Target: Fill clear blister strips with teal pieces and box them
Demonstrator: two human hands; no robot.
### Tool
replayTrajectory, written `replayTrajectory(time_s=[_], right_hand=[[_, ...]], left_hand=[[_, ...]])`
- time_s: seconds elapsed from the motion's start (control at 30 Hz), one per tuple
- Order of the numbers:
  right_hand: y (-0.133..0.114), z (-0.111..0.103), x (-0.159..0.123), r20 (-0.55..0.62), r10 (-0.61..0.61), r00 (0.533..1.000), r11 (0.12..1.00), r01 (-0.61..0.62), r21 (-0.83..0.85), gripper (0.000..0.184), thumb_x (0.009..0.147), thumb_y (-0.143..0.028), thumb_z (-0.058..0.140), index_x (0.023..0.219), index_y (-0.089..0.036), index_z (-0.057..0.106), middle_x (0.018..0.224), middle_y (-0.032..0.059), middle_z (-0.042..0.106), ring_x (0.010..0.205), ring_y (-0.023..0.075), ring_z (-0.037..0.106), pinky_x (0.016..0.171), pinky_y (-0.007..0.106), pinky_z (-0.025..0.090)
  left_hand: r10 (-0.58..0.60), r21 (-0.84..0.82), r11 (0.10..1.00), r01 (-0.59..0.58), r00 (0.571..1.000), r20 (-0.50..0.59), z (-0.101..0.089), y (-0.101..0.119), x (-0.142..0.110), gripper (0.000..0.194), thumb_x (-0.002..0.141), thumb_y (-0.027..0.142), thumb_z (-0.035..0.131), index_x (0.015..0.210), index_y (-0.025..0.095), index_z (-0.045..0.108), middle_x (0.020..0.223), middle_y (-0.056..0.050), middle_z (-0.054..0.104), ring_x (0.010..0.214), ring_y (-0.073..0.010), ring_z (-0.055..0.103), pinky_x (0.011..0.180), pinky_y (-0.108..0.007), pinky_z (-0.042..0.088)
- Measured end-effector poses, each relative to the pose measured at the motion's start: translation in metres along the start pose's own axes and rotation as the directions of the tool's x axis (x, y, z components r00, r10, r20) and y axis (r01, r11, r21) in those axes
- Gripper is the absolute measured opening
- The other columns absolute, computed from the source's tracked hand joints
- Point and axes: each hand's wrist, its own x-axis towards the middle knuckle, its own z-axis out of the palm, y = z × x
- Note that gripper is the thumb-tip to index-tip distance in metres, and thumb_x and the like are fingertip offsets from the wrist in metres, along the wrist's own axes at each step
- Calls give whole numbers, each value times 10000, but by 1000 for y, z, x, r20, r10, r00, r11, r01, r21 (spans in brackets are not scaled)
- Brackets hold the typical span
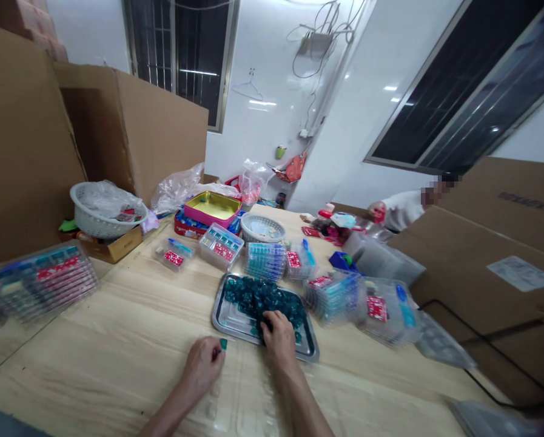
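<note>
A metal tray [235, 326] on the wooden table carries a heap of small dark teal pieces [262, 297]. My right hand [278, 334] reaches over the tray's near edge, its curled fingertips among the pieces; whether they grip one is hidden. Left of it, above the table, my left hand [205, 358] is closed with a small teal piece [223, 344] showing at its fingertips. Below and between my hands lies a clear plastic tray [242, 388] with moulded compartments, hard to make out against the wood.
Clear boxes with red cards and blue pens, such as one box [221, 246], line the tray's far side. More stacked boxes [44, 279] stand left. A white basket [262, 228] and pink tin [212, 206] sit behind. Cardboard boxes [494, 243] flank the right; a person [403, 209] is beyond.
</note>
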Motion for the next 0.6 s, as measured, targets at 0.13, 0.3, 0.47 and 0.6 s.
replayTrajectory(time_s=[0.13,0.3,0.47,0.6], right_hand=[[7,0,1,81,-19,997,990,30,-135,190,783,-91,443,750,-177,609,773,50,614,791,190,564,698,281,355],[2,4,-3,48,-33,998,982,42,-185,165,798,-153,502,927,-178,601,897,67,627,844,200,564,707,286,340],[-6,7,3,7,3,1000,965,-1,-263,96,775,-160,520,788,-182,613,791,73,659,776,205,575,699,306,325],[-1,4,1,11,64,998,997,-64,33,123,758,-216,514,780,-175,627,751,66,673,705,203,589,674,312,376]], left_hand=[[-49,-89,995,51,998,24,-5,2,2,144,738,167,470,643,173,577,601,-1,574,605,-147,535,565,-225,330],[-40,-115,992,45,998,45,-7,3,2,120,716,119,465,647,171,549,573,18,543,576,-130,521,550,-212,326],[-41,-119,992,46,998,42,-9,5,1,108,707,115,474,656,176,547,559,32,532,567,-122,519,542,-203,327],[-74,-135,988,77,997,28,-12,3,2,102,709,135,484,644,172,554,555,27,533,554,-126,523,537,-209,336]])
